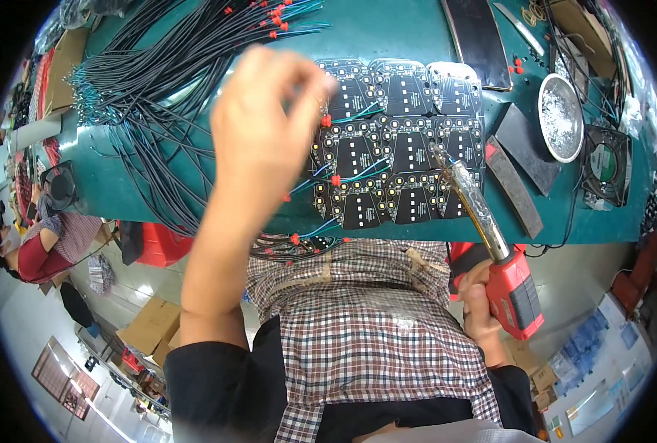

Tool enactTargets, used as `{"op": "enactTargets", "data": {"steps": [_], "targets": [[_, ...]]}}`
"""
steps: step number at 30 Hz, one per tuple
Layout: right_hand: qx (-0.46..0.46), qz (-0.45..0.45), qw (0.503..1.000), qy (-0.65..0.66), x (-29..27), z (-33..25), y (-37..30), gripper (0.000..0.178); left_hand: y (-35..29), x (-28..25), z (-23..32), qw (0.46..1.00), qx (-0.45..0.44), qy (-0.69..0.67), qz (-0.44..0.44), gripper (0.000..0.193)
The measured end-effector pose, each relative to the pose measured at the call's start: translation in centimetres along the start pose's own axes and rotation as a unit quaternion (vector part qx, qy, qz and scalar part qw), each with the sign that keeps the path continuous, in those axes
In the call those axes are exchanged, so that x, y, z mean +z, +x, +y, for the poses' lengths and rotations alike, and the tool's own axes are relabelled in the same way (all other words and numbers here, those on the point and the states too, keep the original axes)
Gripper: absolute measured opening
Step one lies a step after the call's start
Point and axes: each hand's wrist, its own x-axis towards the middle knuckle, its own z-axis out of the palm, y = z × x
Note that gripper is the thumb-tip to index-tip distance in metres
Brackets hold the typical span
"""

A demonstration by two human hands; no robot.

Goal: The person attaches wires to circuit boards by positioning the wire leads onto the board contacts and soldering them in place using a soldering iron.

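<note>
Ideally, wires [367,173] on PCB panel [411,152] are steadied before iron [494,240], held in R grip [479,304] at 5 o'clock, is applied; L grip [263,118] blurred, state can't be told.

Your soldering gun [498,247] pairs red plastic with shiny, stained metal; your apron [380,332] is woven cloth, the boards [365,159] look matt, the far tabletop [409,40] smooth and faintly glossy.
</note>
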Motion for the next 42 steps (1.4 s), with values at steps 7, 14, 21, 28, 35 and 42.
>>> {"op": "enactTargets", "data": {"steps": [7, 14, 21, 28, 35, 42], "targets": [[-0.01, 0.006, 1.0, -0.012, 0.2, 0.2, 0.0, 0.015, 5.9, 3.2, -7.8, 0.961, 0.158, 0.217, 0.067, 0.015], [-0.019, -0.016, 0.999, -0.039, 0.0, 0.5, -0.1, 0.018, 4.9, 1.2, -5.6, 0.994, 0.064, 0.013, 0.089, 0.014], [-0.005, -0.017, 0.999, -0.047, -0.3, 0.8, -0.7, 0.015, -4.2, -2.7, 4.6, 0.991, 0.094, -0.072, -0.065, 0.013], [-0.11, -0.032, 0.989, -0.092, 0.0, 3.2, -2.6, 0.02, -9.0, 0.2, 4.3, 0.99, -0.03, -0.08, -0.11, 0.015], [-0.092, -0.033, 0.995, -0.034, 1.5, 2.8, -1.8, 0.026, -9.1, 1.2, 3.3, 0.993, -0.051, -0.037, -0.101, 0.019], [-0.15, -0.054, 0.986, -0.048, 1.6, 2.2, -1.0, 0.026, -9.2, 1.7, 2.9, 0.996, -0.036, -0.027, -0.08, 0.019]]}}
